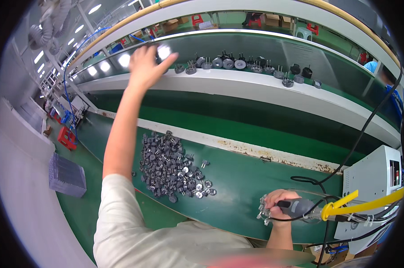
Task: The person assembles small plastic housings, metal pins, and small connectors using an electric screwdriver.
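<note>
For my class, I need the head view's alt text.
A worker's left hand, blurred, is beside a row of small dark parts; the right hand holds a grey tool. A heap of similar parts lies on a green table.

Nothing legible on show right now! Over at the right of the frame, the white machine box (367, 176) carries small dark marks (far too tiny to read).
</note>
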Tool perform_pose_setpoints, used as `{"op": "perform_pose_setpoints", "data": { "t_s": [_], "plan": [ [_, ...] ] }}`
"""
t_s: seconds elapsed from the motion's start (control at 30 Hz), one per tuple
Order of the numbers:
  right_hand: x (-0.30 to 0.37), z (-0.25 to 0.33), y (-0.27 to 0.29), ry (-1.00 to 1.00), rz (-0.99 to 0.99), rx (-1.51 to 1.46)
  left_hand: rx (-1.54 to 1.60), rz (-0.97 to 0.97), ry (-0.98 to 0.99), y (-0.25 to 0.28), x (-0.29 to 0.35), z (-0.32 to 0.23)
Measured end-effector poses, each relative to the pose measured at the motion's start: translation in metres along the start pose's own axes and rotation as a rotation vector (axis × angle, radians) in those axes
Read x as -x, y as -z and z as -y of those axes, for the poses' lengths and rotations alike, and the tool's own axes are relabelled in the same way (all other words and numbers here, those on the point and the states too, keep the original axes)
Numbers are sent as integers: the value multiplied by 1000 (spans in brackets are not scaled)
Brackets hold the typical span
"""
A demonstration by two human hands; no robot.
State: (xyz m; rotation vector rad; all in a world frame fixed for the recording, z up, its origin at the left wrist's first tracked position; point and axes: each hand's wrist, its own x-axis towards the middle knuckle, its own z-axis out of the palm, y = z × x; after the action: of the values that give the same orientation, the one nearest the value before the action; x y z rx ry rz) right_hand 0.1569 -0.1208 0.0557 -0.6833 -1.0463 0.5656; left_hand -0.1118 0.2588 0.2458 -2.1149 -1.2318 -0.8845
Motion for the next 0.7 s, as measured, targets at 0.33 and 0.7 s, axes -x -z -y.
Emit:
{"op": "perform_pose_setpoints", "data": {
  "t_s": [0.33, 0.7],
  "plan": [
    [0, 3, 0, 26, 77, 6, 486, 480, -5, -31, -22, -26],
    [0, 5, -5, 28, -13, -21, 818, 333, 25, -55, -77, -166]
  ]
}}
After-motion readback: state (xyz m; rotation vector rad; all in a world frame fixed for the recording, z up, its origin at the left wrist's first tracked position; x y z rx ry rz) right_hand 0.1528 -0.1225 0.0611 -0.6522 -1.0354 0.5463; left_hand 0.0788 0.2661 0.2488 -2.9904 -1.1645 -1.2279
